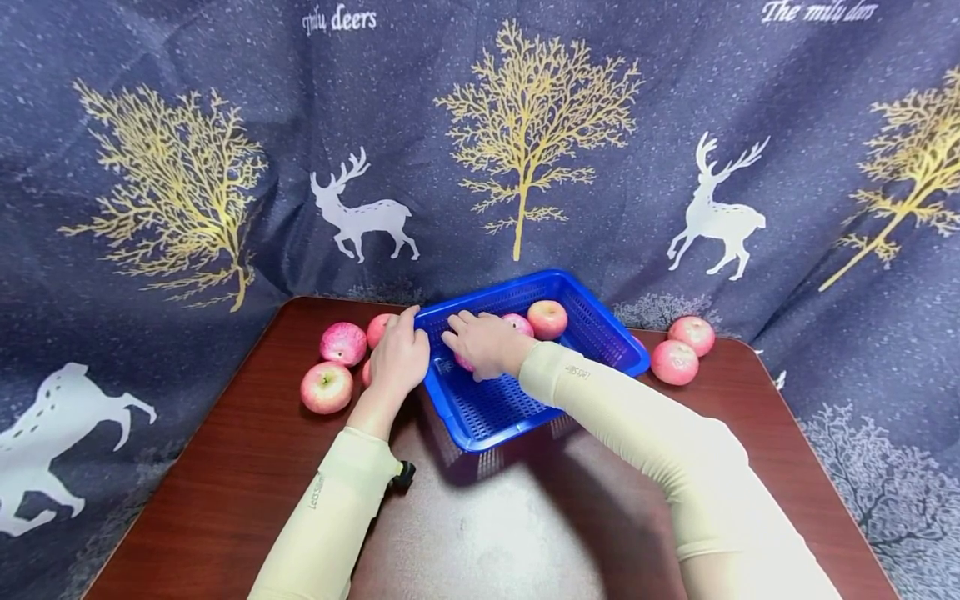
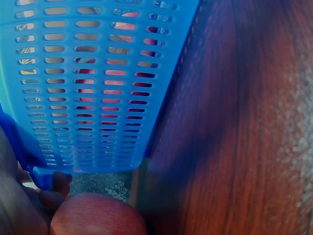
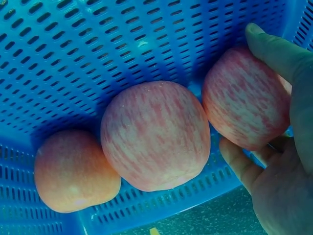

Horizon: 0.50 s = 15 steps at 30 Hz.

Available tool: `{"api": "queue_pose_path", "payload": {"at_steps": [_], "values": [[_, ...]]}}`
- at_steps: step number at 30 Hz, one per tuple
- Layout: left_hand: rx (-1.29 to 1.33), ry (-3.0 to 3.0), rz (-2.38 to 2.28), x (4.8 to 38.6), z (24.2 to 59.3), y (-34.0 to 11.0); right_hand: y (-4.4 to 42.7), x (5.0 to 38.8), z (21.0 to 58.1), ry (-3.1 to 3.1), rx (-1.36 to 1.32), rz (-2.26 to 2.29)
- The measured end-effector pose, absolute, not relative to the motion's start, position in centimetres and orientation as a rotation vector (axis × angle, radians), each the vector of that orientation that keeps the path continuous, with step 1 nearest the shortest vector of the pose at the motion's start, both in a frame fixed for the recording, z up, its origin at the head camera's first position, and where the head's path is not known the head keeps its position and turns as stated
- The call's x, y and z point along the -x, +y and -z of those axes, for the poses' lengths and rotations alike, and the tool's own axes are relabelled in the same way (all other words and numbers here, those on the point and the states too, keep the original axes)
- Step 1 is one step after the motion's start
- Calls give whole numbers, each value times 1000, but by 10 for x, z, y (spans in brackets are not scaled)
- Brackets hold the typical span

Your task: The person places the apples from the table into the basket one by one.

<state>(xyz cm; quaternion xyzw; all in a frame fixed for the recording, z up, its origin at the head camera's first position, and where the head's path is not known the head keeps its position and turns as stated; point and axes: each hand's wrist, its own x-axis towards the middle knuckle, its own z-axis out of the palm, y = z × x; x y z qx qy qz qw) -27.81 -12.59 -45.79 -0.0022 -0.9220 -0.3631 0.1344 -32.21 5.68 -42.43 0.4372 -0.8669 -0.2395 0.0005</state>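
Note:
A blue plastic basket (image 1: 491,439) with slotted walls stands on the table. My left hand (image 1: 400,357) grips its left rim; in the left wrist view its fingertips (image 2: 57,188) curl round the rim beside a red apple (image 2: 98,215). Inside the basket, my right hand (image 1: 486,342) holds a streaked red apple (image 3: 247,100), thumb on one side and fingers on the other. Touching that apple is a second streaked apple (image 3: 156,137), and a paler apple (image 3: 77,171) lies beside it. From the head view, the right hand covers most of the held apple.
Left of the basket, several apples lie on the brown table (image 1: 247,467), among them a pink apple (image 1: 343,343) and a yellowish-red apple (image 1: 327,387). To the right sit an apple (image 1: 692,335) and another apple (image 1: 675,362). A dark patterned cloth (image 1: 420,100) hangs behind.

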Motion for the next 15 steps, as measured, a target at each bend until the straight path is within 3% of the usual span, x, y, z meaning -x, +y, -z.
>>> {"api": "queue_pose_path", "payload": {"at_steps": [15], "values": [[13,-2670,1043,278,460,-126,57,322,425,-2722,-1358,740]]}}
